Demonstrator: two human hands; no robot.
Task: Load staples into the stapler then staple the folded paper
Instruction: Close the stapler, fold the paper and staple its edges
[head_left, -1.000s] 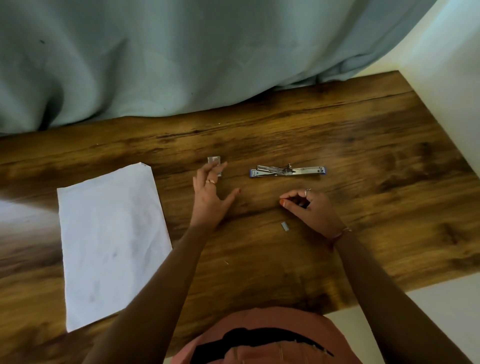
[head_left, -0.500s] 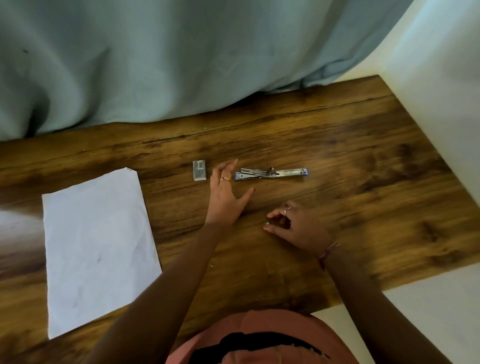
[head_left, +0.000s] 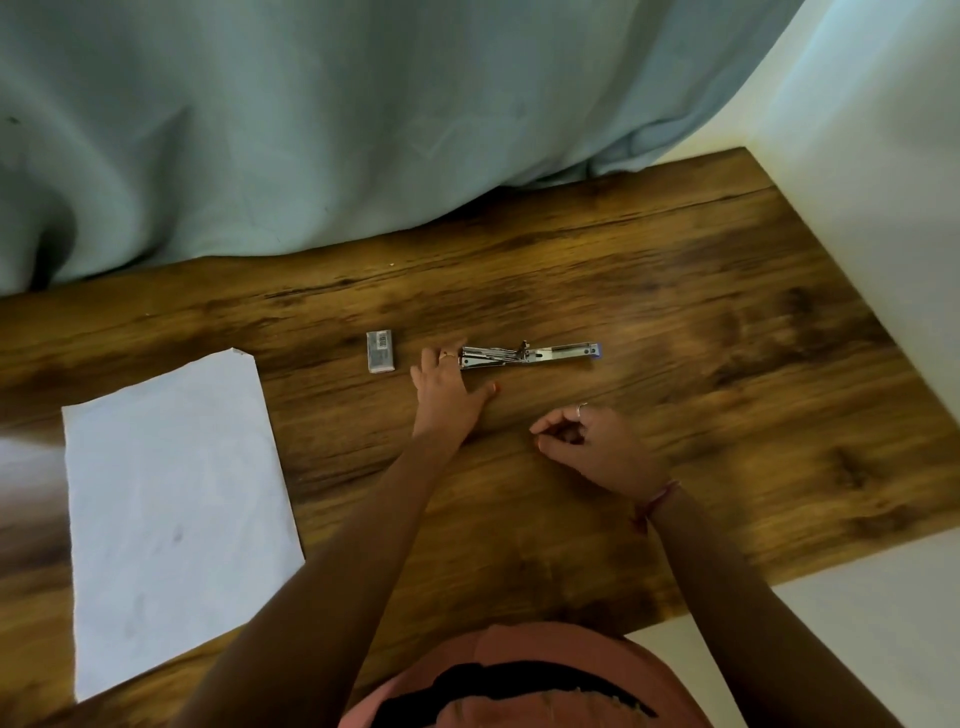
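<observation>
The metal stapler (head_left: 530, 356) lies swung open flat on the wooden table (head_left: 727, 374), its blue tip pointing right. My left hand (head_left: 449, 395) rests flat on the table with fingers spread, fingertips touching the stapler's left end without gripping it. A small grey staple box (head_left: 380, 352) sits just left of that hand. My right hand (head_left: 597, 447) hovers low in front of the stapler, thumb and forefinger pinched together; the little staple strip is hidden inside the pinch. The white folded paper (head_left: 176, 509) lies at the left near the table's front edge.
A pale blue curtain (head_left: 363, 130) hangs over the table's far edge. A white wall (head_left: 883, 208) borders the table on the right. The table's front edge runs close to my body.
My left hand slid right from the staple box to the stapler's left end. My right hand came down on the loose staple strip, which no longer shows on the table.
</observation>
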